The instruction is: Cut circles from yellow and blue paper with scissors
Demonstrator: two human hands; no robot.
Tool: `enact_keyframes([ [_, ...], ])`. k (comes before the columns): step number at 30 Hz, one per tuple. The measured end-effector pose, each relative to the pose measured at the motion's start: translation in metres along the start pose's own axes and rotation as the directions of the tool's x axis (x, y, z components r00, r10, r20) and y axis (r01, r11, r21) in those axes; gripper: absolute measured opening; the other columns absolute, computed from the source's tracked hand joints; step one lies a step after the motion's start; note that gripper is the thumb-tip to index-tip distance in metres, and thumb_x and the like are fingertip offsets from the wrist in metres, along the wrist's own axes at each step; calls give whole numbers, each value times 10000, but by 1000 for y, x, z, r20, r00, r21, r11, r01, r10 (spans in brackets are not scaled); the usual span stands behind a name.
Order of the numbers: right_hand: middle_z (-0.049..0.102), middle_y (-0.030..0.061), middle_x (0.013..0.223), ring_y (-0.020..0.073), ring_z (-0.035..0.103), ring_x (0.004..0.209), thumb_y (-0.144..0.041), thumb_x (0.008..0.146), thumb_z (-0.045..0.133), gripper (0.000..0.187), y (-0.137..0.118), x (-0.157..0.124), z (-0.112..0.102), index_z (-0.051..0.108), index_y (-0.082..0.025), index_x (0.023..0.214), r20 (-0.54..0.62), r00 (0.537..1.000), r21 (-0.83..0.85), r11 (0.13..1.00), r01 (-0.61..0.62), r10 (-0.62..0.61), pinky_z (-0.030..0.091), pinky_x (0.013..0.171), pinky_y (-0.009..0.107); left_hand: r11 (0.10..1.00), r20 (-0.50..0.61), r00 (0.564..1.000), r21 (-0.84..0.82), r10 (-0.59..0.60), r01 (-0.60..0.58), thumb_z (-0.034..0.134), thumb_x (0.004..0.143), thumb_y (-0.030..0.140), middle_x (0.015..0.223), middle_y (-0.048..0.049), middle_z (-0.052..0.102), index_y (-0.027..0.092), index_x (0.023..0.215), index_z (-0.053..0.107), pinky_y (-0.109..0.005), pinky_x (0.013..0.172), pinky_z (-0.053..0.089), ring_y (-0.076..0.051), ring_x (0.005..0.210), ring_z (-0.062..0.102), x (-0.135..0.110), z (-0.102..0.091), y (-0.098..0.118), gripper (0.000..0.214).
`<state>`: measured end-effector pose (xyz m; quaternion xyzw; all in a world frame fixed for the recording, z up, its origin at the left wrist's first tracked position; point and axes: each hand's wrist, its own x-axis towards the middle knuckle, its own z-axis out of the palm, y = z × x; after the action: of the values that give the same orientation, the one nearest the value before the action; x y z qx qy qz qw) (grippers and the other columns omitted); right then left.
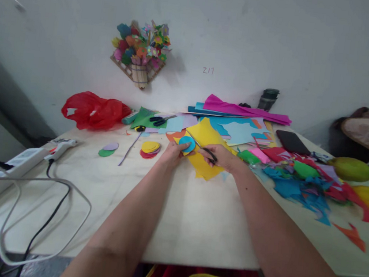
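Holding scissors [210, 152], blue circle [188, 143] over yellow paper [208, 132]

Between the forearms [147, 192], a hand could pass from the front edge of the desk [193, 237] up to the yellow paper [206, 170]. Toward the left edge, the power strip [18, 165] and looping white cable [90, 208] stand in the way. Coloured scraps [302, 181] and two fruits [349, 169] obstruct the right side; stacked sheets [242, 129] and a red bag [96, 110] crowd the back edge.
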<state>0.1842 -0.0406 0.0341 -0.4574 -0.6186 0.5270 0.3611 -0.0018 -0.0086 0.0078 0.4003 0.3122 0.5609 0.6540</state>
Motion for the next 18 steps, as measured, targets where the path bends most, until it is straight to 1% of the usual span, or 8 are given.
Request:
enact_keyframes([
  [4,509,-39,507,61,412,407,-348,750,782,304,0,0,0,568,-155,653,1,1000,-3,1000,19,-19,300,392,207,1000,17,1000,15,-2,2,891,579,180,780,-39,695,137,806,641,-401,824,606,-180,746,678,-2,1,2,341],
  [11,512,-30,508,60,406,401,-321,806,733,272,4,4,-2,578,-153,659,2,1000,10,1000,18,-18,300,384,207,1000,9,1000,16,13,-13,905,553,191,768,-41,690,129,810,653,-359,758,608,-184,737,671,-2,1,3,365],
  [15,512,-34,511,55,395,398,-361,759,783,308,3,4,-2,582,-151,656,1,1000,11,1000,18,-18,295,382,207,999,7,1000,35,19,-19,891,583,200,759,-31,685,141,819,650,-342,735,605,-176,726,666,-1,0,2,342],
  [18,509,-35,512,54,396,401,-385,736,806,342,4,4,-2,572,-154,643,5,1000,5,1000,25,-25,290,387,209,999,6,1000,37,10,-10,887,584,198,767,-34,689,146,807,643,-355,746,606,-185,745,675,0,0,2,335],
])
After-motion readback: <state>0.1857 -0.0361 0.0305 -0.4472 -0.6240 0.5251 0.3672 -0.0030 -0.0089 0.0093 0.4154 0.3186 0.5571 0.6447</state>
